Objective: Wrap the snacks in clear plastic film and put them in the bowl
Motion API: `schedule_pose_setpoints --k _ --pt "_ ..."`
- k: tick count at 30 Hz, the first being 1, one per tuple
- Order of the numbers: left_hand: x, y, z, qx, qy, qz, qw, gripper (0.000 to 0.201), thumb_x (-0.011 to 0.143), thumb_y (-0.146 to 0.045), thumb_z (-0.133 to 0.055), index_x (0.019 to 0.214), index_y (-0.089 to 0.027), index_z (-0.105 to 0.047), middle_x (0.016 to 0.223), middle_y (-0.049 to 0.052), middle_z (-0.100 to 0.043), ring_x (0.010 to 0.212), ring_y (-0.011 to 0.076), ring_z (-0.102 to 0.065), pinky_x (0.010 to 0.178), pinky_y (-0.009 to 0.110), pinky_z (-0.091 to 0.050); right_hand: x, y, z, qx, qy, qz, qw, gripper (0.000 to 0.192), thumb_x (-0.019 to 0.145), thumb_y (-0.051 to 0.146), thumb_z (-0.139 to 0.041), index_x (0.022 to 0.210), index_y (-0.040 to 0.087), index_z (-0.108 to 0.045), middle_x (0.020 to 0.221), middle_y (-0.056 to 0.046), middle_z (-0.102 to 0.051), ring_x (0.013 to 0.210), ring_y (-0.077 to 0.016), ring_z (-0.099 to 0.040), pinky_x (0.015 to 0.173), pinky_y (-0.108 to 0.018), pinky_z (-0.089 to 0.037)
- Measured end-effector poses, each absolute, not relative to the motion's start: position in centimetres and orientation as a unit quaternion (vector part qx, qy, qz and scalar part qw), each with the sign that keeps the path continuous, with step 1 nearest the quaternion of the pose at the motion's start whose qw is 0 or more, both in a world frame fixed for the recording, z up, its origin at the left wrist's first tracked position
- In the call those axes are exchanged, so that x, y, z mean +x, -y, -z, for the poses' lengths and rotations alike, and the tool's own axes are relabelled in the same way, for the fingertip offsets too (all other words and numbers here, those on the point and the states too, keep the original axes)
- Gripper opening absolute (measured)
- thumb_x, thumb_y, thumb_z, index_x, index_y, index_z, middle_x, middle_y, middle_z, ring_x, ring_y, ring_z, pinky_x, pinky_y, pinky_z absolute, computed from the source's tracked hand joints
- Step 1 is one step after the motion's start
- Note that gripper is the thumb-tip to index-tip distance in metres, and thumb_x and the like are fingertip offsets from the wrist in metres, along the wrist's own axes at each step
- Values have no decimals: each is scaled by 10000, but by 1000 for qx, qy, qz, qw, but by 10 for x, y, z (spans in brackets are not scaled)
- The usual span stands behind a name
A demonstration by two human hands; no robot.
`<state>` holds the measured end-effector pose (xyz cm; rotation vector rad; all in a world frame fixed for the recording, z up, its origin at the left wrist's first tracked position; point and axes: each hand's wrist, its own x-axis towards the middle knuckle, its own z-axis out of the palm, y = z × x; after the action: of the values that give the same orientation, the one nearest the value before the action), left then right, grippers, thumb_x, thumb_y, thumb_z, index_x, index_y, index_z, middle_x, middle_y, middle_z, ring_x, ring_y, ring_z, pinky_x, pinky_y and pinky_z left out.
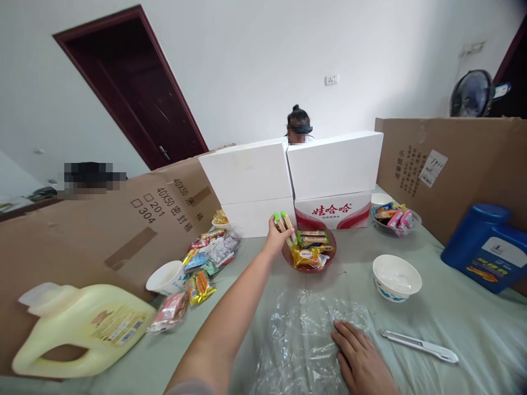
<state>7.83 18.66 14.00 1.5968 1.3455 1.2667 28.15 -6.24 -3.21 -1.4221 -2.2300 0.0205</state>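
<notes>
Reaching across the table, my left hand (278, 237) grips a pair of slim snack packs (285, 221) with green ends, at the left rim of a reddish bowl (304, 269). Inside that bowl lie a similar snack pack (313, 238) and yellow-wrapped snacks (307, 257). Close to me, my right hand (364, 356) lies with fingers stretched out on the right part of a crumpled clear plastic bag (304, 334). A white utility knife (420, 345) rests to the right of that hand.
White boxes (251, 173) wall off the back, with a person (299, 123) behind them. Cardboard (164, 219) borders the left, near a yellow jug (90, 329), a paper bowl (167, 277) and packaged snacks (214, 252). To the right are a white bowl (397, 274), a clear snack bowl (397, 222) and a blue jug (486, 247).
</notes>
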Motion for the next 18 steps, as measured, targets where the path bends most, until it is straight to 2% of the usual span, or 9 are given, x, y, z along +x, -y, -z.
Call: schedule_pose_setpoints --k 4,8,10,14,16,18 --pt "69 -205 -112 627 -572 -417 326 859 707 -208 -704 1431 -191 -241 1159 134 -619 1020 259 -629 912 421 -475 282 61 34 -521 817 -18 247 362 913 305 -482 1250 269 -611 1353 -40 -564 1225 -244 -542 958 -386 -484" --pt "64 -204 -92 653 -605 -365 272 812 654 -202 -708 1382 -190 -348 1201 149 -601 1161 341 -542 994 529 -384 282 61 34 -520 817 -14 250 357 917 315 -484 1247 266 -614 1345 -41 -572 1219 -245 -546 960 -390 -483" --pt "64 -202 -90 669 -605 -354 248 831 653 -187 -688 1401 -195 -327 1239 143 -580 1207 336 -506 1017 516 -368 282 61 33 -520 817 -6 248 355 915 314 -487 1241 260 -617 1342 -40 -575 1213 -245 -551 964 -390 -481" --pt "58 -195 -95 720 -567 -334 219 933 653 -115 -643 1473 -214 -209 1323 111 -519 1230 262 -496 1012 382 -408 281 62 32 -526 817 -2 237 353 914 324 -485 1229 250 -626 1333 -42 -581 1199 -248 -563 945 -389 -495" --pt "52 -190 -97 750 -545 -314 203 872 638 -97 -647 1436 -227 -320 1313 91 -517 1237 250 -485 1028 356 -398 281 62 32 -529 814 -8 238 355 917 334 -481 1235 256 -621 1336 -41 -579 1207 -251 -556 941 -396 -496" --pt "47 -184 -99 774 -533 -287 185 721 635 -119 -673 1321 -234 -487 1255 82 -539 1217 261 -493 1037 369 -391 281 62 32 -532 812 -12 242 359 919 339 -479 1243 264 -614 1338 -40 -578 1213 -251 -551 948 -401 -492"
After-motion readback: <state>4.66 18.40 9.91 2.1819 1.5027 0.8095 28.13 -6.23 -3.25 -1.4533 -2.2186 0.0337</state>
